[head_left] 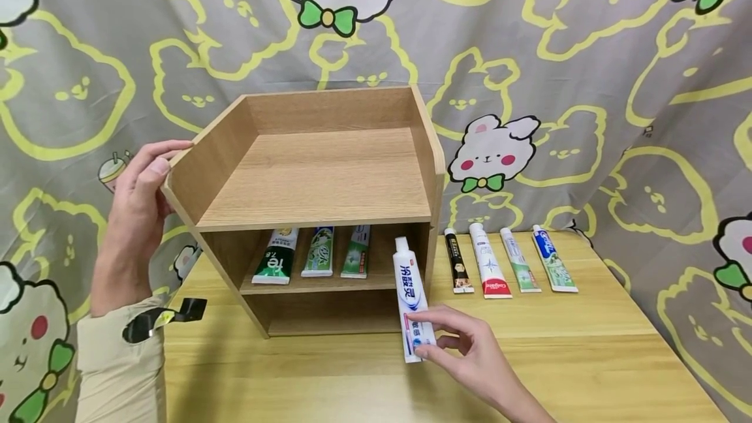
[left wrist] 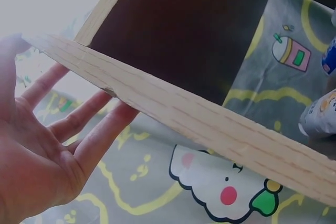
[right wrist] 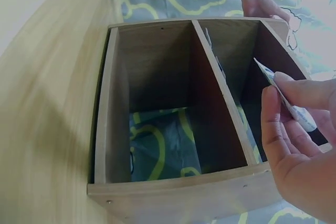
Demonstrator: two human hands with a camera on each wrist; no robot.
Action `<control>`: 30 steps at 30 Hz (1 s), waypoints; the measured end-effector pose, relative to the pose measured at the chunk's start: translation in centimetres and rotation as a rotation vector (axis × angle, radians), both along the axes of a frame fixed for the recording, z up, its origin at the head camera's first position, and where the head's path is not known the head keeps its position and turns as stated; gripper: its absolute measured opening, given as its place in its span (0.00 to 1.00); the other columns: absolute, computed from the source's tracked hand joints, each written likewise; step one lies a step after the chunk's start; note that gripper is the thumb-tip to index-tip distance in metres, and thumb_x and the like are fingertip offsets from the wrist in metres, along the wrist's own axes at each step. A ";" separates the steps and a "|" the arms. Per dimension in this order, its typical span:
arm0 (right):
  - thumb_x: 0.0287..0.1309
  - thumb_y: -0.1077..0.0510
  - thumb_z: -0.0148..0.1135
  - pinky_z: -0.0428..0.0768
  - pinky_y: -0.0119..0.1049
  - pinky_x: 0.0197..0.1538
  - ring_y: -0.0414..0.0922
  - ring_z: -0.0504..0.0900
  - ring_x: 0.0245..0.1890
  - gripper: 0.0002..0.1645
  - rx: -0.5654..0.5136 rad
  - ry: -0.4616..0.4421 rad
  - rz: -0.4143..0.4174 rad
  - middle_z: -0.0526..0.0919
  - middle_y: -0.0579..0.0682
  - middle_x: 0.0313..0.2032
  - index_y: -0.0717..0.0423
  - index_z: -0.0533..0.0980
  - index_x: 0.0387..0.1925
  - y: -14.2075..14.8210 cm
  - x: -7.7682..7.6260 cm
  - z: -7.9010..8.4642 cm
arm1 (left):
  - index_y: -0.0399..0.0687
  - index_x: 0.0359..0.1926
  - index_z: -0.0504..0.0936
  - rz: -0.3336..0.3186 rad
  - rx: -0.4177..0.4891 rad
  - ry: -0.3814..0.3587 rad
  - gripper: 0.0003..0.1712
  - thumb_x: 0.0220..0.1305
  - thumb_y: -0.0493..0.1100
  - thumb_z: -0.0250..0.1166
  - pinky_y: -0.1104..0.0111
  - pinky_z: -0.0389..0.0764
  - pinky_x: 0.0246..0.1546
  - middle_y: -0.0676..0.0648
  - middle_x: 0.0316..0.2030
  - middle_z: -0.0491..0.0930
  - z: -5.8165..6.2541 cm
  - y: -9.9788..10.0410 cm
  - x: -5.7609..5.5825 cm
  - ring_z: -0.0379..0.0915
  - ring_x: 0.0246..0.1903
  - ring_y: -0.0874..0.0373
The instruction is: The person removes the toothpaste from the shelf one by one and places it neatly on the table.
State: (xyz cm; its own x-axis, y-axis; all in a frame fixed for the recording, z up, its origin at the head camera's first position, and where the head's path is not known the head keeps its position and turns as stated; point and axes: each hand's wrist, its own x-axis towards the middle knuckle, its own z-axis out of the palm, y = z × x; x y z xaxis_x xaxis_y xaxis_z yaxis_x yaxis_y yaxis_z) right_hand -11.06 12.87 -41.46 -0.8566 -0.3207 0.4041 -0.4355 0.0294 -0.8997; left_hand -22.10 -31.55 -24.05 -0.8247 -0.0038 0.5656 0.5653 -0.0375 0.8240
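My right hand (head_left: 470, 351) pinches the lower end of a white-and-blue toothpaste tube (head_left: 411, 292) between thumb and fingers. The tube is tilted, cap up, in front of the right side of a wooden shelf unit (head_left: 329, 175). In the right wrist view it appears edge-on at the upper compartment's opening. At the unit's left side panel, my left hand (head_left: 138, 207) rests its fingers against the outer face, fairly straight in the left wrist view. Inside the middle compartment lie a dark green tube (head_left: 276, 256), a green-and-white tube (head_left: 319, 253) and another green-and-white tube (head_left: 356, 253), side by side.
On the table right of the unit lie a black tube (head_left: 458, 263), a white-and-red Colgate tube (head_left: 489, 263), a white-and-green tube (head_left: 520, 263) and a blue-and-green tube (head_left: 554, 260). A patterned curtain (head_left: 646, 83) hangs behind. Raised walls edge the unit's top.
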 end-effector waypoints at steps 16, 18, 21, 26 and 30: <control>0.53 0.78 0.70 0.87 0.42 0.39 0.42 0.83 0.51 0.26 -0.068 0.172 -0.044 0.85 0.56 0.52 0.62 0.83 0.54 1.3 0.4 -0.2 | 0.39 0.61 0.80 0.000 0.026 0.021 0.22 0.72 0.43 0.54 0.70 0.82 0.23 0.42 0.49 0.81 -0.6 0.0 -0.4 0.79 0.34 0.54; 0.53 0.78 0.70 0.87 0.43 0.40 0.42 0.84 0.51 0.26 -0.067 0.165 -0.062 0.85 0.55 0.52 0.62 0.83 0.55 1.4 0.4 0.0 | 0.39 0.61 0.80 -0.004 0.038 0.023 0.22 0.72 0.43 0.54 0.71 0.81 0.21 0.42 0.48 0.81 -0.6 -0.1 -0.4 0.79 0.33 0.55; 0.53 0.78 0.70 0.87 0.44 0.40 0.43 0.84 0.52 0.27 -0.071 0.151 -0.068 0.85 0.55 0.52 0.62 0.83 0.55 1.7 0.5 0.2 | 0.38 0.61 0.80 -0.009 0.046 0.029 0.21 0.72 0.43 0.54 0.71 0.80 0.21 0.42 0.48 0.82 -0.7 -0.1 -0.4 0.79 0.32 0.55; 0.54 0.77 0.70 0.87 0.45 0.38 0.43 0.84 0.51 0.27 -0.052 0.129 -0.066 0.85 0.55 0.52 0.62 0.82 0.56 2.5 0.9 0.4 | 0.38 0.60 0.80 0.019 0.057 0.019 0.22 0.72 0.42 0.54 0.70 0.80 0.21 0.41 0.48 0.82 -0.8 0.1 -0.3 0.80 0.32 0.55; 0.53 0.76 0.71 0.87 0.44 0.38 0.42 0.84 0.51 0.27 -0.030 0.118 -0.085 0.85 0.53 0.52 0.62 0.82 0.56 3.2 1.1 0.2 | 0.38 0.61 0.79 0.004 0.043 0.027 0.22 0.72 0.42 0.53 0.70 0.81 0.22 0.41 0.48 0.81 -0.6 0.0 -0.3 0.80 0.32 0.55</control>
State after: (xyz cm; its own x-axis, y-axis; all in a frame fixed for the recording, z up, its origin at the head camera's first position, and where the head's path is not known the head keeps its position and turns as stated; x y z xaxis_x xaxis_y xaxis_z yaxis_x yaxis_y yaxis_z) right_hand -9.95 16.11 -41.25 -0.8260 -0.2355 0.5122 -0.5357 0.0449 -0.8432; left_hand -22.36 -31.54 -24.68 -0.8093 -0.0321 0.5865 0.5872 -0.0698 0.8064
